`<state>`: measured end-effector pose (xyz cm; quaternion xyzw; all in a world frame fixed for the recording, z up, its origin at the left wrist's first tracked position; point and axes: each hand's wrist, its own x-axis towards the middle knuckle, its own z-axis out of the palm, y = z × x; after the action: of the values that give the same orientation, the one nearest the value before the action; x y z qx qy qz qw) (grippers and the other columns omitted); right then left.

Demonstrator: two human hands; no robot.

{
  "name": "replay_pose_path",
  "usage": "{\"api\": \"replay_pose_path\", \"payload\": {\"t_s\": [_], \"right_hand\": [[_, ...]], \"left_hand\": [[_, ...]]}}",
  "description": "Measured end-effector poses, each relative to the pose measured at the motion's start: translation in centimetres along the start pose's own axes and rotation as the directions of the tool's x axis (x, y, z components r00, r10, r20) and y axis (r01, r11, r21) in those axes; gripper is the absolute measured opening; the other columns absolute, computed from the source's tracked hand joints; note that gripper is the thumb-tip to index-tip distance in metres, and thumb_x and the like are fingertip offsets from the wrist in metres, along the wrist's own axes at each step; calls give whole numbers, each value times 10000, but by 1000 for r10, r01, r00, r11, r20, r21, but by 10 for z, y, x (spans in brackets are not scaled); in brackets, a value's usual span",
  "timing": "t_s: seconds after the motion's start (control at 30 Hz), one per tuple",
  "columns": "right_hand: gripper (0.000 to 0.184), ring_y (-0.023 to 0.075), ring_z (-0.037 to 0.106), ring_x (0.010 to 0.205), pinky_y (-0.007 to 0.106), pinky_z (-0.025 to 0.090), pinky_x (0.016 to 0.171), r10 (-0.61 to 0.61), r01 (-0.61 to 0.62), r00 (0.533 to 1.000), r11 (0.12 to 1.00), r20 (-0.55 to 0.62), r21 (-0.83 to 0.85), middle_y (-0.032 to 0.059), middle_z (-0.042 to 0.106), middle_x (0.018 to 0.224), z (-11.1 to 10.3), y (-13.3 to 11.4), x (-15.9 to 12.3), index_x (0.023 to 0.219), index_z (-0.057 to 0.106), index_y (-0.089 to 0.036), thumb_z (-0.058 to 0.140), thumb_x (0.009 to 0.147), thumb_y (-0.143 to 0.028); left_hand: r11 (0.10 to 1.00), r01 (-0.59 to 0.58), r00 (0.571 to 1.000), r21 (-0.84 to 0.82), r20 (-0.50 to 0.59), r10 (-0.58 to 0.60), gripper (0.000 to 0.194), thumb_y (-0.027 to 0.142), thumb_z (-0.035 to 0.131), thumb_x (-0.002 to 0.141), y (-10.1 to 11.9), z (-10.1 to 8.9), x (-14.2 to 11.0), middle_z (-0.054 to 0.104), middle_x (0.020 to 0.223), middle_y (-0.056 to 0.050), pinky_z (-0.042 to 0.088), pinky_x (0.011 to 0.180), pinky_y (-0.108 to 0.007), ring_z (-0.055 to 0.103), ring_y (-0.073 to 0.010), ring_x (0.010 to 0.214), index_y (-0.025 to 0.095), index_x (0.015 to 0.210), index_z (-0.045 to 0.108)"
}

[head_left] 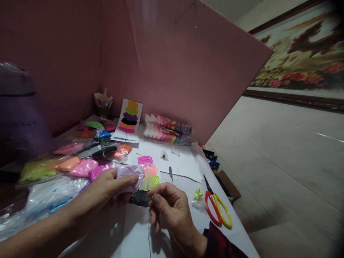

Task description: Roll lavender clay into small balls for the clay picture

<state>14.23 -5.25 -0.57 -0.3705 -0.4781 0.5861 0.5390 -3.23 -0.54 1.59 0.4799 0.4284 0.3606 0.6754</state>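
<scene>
My left hand (107, 188) is closed round a small bag of pale purple clay (129, 175), thumb pressed on top of it. Just right of it, my right hand (169, 208) pinches a black ridged clay piece (139, 198) between thumb and fingers, and a thin dark wire (148, 229) hangs down from the piece. Both hands hover over the white sheet (185, 168). Beyond them lie flat ridged clay shapes in magenta (145, 159), peach (149, 170) and yellow-green (152, 181).
Bags of coloured clay (80, 166) crowd the table's left side. A sample card of stacked coloured shapes (129, 120) leans on the pink wall, beside a packet of clay sticks (166, 130). Red-and-yellow scissors (216, 206) and a green scrap (198, 194) lie to the right.
</scene>
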Motion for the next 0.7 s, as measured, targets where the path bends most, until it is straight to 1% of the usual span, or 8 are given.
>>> {"api": "replay_pose_path", "payload": {"t_s": [0.13,0.27,0.37,0.4,0.47,0.53,0.6,0.7], "right_hand": [[325,48,502,360,126,359,312,-18,18,1000,1000,-20,19,-23,574,590,0,1,0,774,548,-139,699,774,-426],[403,38,469,333,119,331,327,-61,61,998,998,18,-24,-32,521,488,-1,0,-1,709,547,-121,600,837,-500],[402,26,453,324,116,328,331,-67,67,998,997,11,-29,-28,527,495,-1,1,-1,689,539,-121,572,865,-480],[366,26,458,326,116,333,328,-57,57,998,998,2,-15,-26,543,518,-1,2,-1,714,540,-126,581,868,-456],[269,32,476,331,114,338,320,-41,41,999,999,-7,28,-29,576,568,-1,2,-1,830,549,-147,601,867,-409],[235,35,488,337,109,339,319,-37,37,999,998,-6,54,-37,587,592,-1,3,-1,939,542,-169,614,863,-379],[235,35,491,344,109,344,320,-38,38,999,998,-8,57,-37,588,607,0,2,-1,957,543,-171,621,858,-370],[238,45,510,377,124,366,323,-41,42,999,998,-18,41,-21,597,666,1,1,-1,913,554,-164,647,832,-368]], "left_hand": [[1000,8,1000,2,-2,-8,327,468,658,740,1,0,1,490,490,32,188,468,-253,341,-102,451,179,637,545],[999,14,1000,31,-7,-14,338,469,650,745,2,0,1,492,470,27,177,463,-253,342,-103,443,179,612,539],[999,21,1000,40,-19,-20,354,480,646,745,2,1,1,477,452,33,169,459,-253,331,-100,431,181,598,527],[999,19,1000,39,-15,-18,353,483,647,743,2,1,1,478,454,34,174,459,-253,335,-100,432,182,601,529],[999,10,1000,35,-11,-9,349,483,651,738,2,0,1,483,464,33,180,460,-251,339,-101,437,182,608,531],[1000,1,1000,29,-7,-1,345,482,649,739,1,0,0,485,472,32,179,459,-251,333,-102,443,182,614,533],[1000,6,1000,27,-2,-6,345,482,644,743,1,0,0,475,470,34,173,458,-252,316,-100,441,182,614,532],[999,12,1000,30,-5,-12,347,484,646,744,1,0,-1,479,481,32,180,458,-252,321,-101,444,180,617,536]]}}
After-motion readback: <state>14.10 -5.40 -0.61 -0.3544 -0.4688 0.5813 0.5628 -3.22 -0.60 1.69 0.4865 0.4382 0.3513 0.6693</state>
